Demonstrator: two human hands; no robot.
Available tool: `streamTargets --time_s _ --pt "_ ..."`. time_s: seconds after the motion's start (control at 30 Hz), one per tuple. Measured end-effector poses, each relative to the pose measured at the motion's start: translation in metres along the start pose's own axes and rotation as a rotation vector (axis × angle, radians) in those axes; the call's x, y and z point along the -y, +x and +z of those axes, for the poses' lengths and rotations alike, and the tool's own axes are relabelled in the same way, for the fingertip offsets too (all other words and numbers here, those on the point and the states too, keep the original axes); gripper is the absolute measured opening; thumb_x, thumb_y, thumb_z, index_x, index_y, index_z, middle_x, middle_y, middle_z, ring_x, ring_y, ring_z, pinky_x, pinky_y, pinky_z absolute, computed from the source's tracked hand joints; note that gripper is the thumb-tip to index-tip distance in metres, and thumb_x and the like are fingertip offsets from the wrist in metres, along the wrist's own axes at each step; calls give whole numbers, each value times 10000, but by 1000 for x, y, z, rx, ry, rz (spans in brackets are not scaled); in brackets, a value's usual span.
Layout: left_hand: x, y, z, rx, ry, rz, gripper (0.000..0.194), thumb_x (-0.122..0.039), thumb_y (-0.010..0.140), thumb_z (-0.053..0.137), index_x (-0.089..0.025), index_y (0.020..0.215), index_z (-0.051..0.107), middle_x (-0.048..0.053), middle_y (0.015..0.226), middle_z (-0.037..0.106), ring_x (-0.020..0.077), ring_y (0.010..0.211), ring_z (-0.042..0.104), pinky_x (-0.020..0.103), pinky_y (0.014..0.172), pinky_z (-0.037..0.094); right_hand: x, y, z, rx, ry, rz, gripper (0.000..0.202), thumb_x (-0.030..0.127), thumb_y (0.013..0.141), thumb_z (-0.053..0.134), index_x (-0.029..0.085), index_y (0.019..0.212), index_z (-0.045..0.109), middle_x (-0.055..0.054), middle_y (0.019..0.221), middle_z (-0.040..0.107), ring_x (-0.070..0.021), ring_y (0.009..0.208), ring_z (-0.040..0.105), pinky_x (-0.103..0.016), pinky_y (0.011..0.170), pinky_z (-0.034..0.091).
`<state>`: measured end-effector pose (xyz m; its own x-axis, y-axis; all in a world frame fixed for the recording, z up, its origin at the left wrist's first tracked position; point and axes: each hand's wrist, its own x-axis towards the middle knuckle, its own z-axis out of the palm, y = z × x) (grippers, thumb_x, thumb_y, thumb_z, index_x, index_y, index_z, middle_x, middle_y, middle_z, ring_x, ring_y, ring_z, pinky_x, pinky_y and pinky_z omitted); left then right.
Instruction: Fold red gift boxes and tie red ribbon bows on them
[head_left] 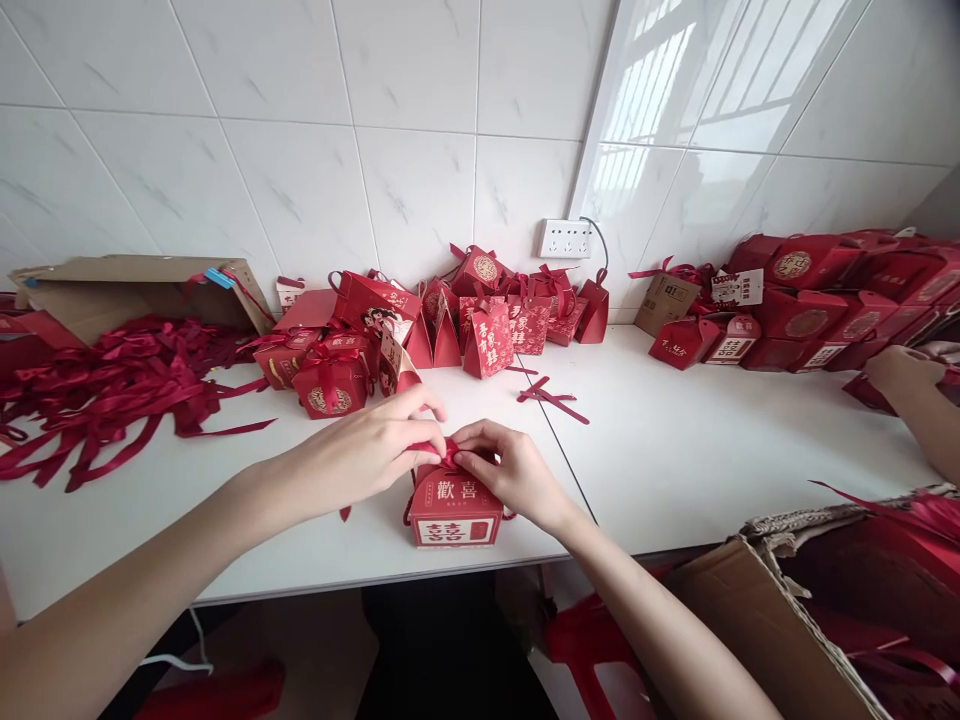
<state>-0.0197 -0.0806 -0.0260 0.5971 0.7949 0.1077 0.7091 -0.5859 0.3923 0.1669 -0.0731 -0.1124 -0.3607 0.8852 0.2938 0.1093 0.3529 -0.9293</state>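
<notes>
A red gift box (456,510) with white and gold Chinese characters stands upright near the front edge of the white table (300,520). Dark red ribbon (450,455) is gathered at its top. My left hand (394,440) comes in from the left and pinches the ribbon between thumb and fingers. From the right, my right hand (506,465) also grips the ribbon, its fingertips close to my left ones. The fingers partly hide the knot or bow there. Ribbon hangs down at both sides of the box.
Loose red ribbons (142,400) spill from a cardboard box (142,270) at left. Several red gift boxes (491,335) line the wall; more are stacked (810,300) at right, near another person's hand (904,375). Ribbon scraps (551,397) lie mid-table. An open carton (780,600) stands at front right.
</notes>
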Motion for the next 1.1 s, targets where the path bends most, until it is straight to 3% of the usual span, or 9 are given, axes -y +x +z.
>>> streamTargets --time_s 0.13,0.27,0.37,0.57,0.7,0.83,1.1 --pt "1 15 5 66 -68 51 270 -333 874 428 -227 858 676 18 925 620 162 765 581 240 684 417 4 0 -1 40 -89 -38 135 172 797 498 178 812 632 -6 829 698 -154 772 636 -282 743 479" --pt "15 25 16 -2 -166 -21 230 -398 851 493 -216 882 629 -3 874 649 167 782 589 251 727 431 4 -1 -1 35 -85 -36 130 164 799 489 173 778 617 -11 821 683 -144 751 615 -274 733 467" --pt "25 28 26 -52 -253 -72 257 -431 845 488 -196 854 593 -2 815 636 170 767 583 271 736 441 2 -2 1 0 38 -19 58 187 775 541 191 833 547 -11 829 675 -149 775 628 -290 744 474" --pt "37 20 46 -62 -336 -122 188 -364 818 506 -187 853 560 16 845 629 164 738 566 296 718 468 -7 -4 5 -77 145 -3 209 288 781 601 224 782 401 -4 800 664 -162 770 636 -304 716 482" --pt "36 10 50 -95 -258 -40 125 -295 792 515 -192 813 583 29 869 622 195 865 567 314 813 456 -7 -6 7 -98 101 -35 170 297 802 566 224 781 414 -17 805 658 -170 804 634 -300 726 471" --pt "31 4 50 -118 -230 -13 155 -284 811 487 -185 826 605 58 969 622 216 971 561 325 889 441 -3 -7 10 -155 -26 -62 120 276 789 550 220 769 445 11 736 610 -144 695 588 -272 657 454" --pt "27 6 65 -191 -430 -82 257 -390 844 512 -191 841 675 69 1078 596 229 1087 526 343 975 405 -2 -7 5 -150 -215 -141 60 216 819 510 217 765 484 4 770 612 -127 647 551 -251 620 433"
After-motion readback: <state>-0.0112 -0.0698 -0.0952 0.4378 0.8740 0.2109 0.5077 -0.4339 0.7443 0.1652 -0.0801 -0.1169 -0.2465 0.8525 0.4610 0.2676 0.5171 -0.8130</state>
